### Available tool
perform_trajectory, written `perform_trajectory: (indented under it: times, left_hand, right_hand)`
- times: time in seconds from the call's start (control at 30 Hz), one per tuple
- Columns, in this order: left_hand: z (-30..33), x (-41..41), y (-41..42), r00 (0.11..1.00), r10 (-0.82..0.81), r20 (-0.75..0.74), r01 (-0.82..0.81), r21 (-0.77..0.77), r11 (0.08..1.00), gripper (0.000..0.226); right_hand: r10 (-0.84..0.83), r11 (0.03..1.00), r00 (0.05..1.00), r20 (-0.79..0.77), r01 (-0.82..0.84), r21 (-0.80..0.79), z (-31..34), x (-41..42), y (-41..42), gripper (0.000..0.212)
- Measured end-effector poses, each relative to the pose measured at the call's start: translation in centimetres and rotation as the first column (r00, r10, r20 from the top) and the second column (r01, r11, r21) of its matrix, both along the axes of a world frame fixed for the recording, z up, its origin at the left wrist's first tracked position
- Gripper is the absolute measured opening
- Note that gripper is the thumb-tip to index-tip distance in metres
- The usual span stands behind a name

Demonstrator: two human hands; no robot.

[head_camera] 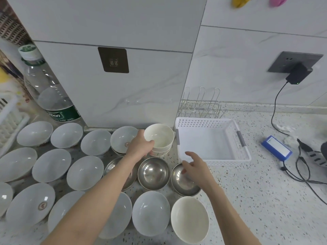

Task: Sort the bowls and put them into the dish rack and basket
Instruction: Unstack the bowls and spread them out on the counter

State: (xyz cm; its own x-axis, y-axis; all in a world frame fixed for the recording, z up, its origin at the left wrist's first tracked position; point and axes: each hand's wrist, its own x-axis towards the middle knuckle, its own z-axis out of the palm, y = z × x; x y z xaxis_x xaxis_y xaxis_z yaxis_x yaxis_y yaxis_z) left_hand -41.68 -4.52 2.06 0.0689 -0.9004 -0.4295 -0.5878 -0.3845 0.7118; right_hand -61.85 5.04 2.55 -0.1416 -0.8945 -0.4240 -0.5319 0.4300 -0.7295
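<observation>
Cream bowl [159, 137] gripped by left hand [139, 145], beside basket [212, 121] edge.

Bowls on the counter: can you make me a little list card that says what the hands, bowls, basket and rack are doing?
left hand: grips the rim of the cream bowl, top of a small stack
right hand: open, over a steel bowl
white basket: no bowls inside
wire dish rack: behind the basket, no bowls
white bowls: many, spread over the counter's left side
</observation>
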Motion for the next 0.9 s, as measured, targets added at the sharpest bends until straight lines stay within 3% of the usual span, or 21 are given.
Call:
perform_trajectory:
  times: [0.23,0.5,0.67,0.9]
  left_hand:
    - [0.7,-0.4,-1.7,0.998,-0.063,0.014,0.063,0.043,0.997,0.034]
    - [1.8,0.8,-1.1,0.966,0.033,-0.257,-0.015,0.072,0.997,0.037]
    - [2.7,3.5,0.6,0.862,0.164,-0.48,-0.118,0.125,0.985,0.047]
    - [2.8,7.7,4.2,0.618,0.346,-0.706,-0.275,0.219,0.936,0.041]
  right_hand:
    - [-0.052,0.999,0.998,0.026,0.052,0.01,0.1,-0.1,0.7,0.046]
    - [-0.096,0.995,0.993,0.066,0.095,0.01,0.1,0.9,-0.5,0.032]
    - [-0.07,0.997,0.996,0.064,0.068,0.02,-0.1,2.7,-2.2,0.034]
    - [-0.015,0.995,1.0,-0.02,0.017,0.102,-0.6,6.3,-5.3,0.053]
